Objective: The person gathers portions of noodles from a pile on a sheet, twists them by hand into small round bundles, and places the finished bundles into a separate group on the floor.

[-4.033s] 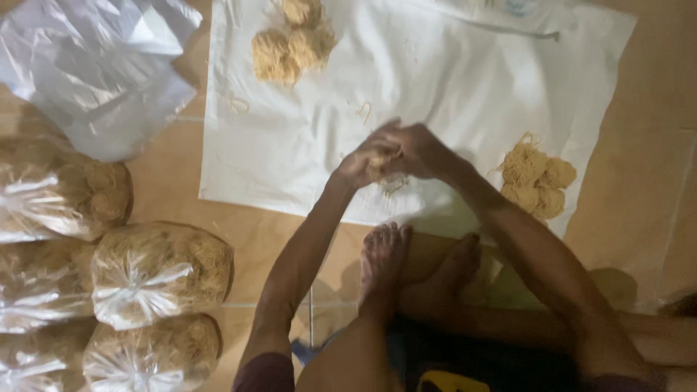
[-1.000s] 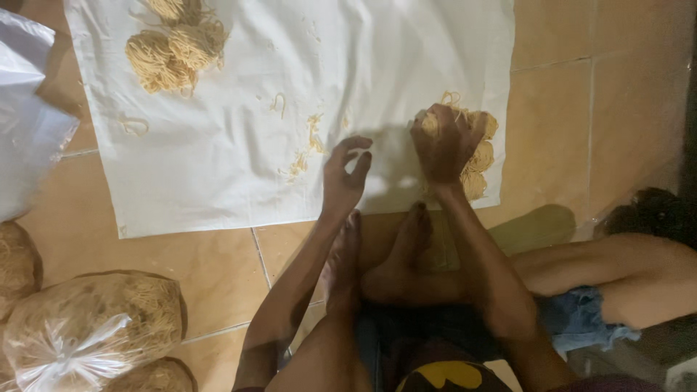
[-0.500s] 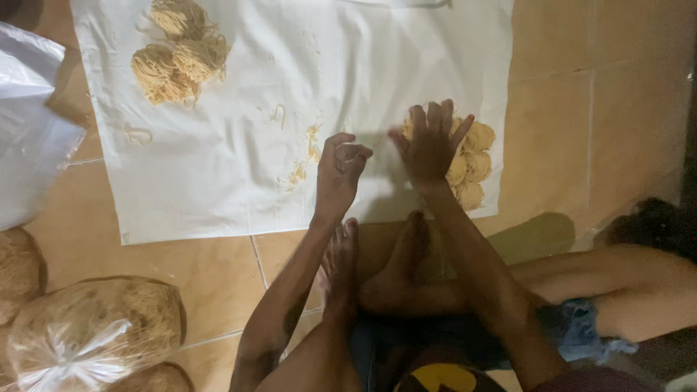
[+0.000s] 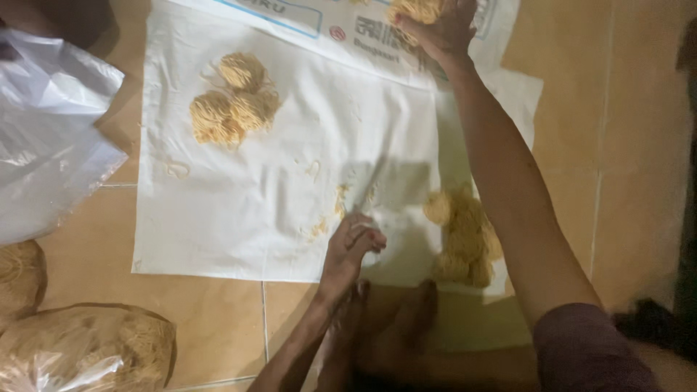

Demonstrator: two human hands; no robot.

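Two noodle piles [image 4: 232, 101] wait on my white sheet [image 4: 239, 218] | right hand [image 4: 439, 29] grasps nest [image 4: 415, 9] at far edge | left hand [image 4: 353, 243] curled, empty, beside near pile [image 4: 465, 236] | filled bags [image 4: 94, 348] left; loose nests remain.

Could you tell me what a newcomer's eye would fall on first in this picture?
The white sheet spread over the tiled floor stands out first, with a clump of noodle nests at its upper left and a pile near its lower right. The right hand stretches to the sheet's far edge onto more noodles, while the left hand rests curled at the near edge. Bagged noodles lie lower left.
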